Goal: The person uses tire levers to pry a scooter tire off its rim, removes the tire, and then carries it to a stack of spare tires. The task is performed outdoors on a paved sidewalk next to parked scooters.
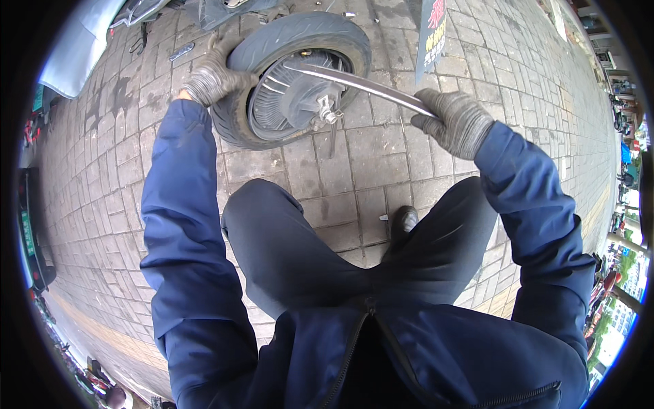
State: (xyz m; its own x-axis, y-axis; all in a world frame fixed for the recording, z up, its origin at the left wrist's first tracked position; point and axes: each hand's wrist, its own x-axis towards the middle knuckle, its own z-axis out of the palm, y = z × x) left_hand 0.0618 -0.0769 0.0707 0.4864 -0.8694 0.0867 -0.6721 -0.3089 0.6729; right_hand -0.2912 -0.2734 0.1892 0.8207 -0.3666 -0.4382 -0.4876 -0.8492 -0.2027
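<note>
One wheel (pixel 289 102), one metal bar (pixel 371 86): your gloved left hand (pixel 216 80) grips tire (pixel 300 35), your gloved right hand (pixel 456 123) clutches bar's one end, other end over wheel.

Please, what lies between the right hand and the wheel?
In the head view, a metal bar, held in the right hand, spans the stretch to the wheel above paving.
</note>
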